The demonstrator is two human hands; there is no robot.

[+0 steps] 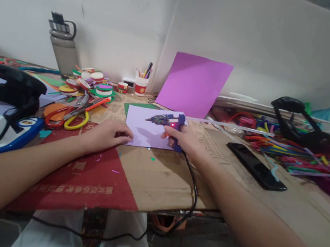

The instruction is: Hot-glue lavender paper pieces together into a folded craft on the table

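A lavender sheet of paper (146, 135) lies on the cardboard in front of me. My left hand (110, 133) rests at its lower left corner, thumb and forefinger closed together on the edge. Wrapped round the handle of a blue glue gun (165, 119) is my right hand (183, 137). The gun hovers over the sheet, nozzle pointing left, with a small red light lit on its side. A long clear glue stick (231, 126) sticks out of its back to the right. Its black cord (194, 184) drops over the table's front edge.
Red-handled scissors (56, 115) and yellow-handled scissors (76, 120) lie left, before a pile of paper-wrapped rolls (96, 77). A purple sheet (194, 84) leans on the wall beside a pen cup (141, 83). Right are a phone (256, 167) and pipe cleaners (300, 153); a grey bottle (64, 54) stands back left.
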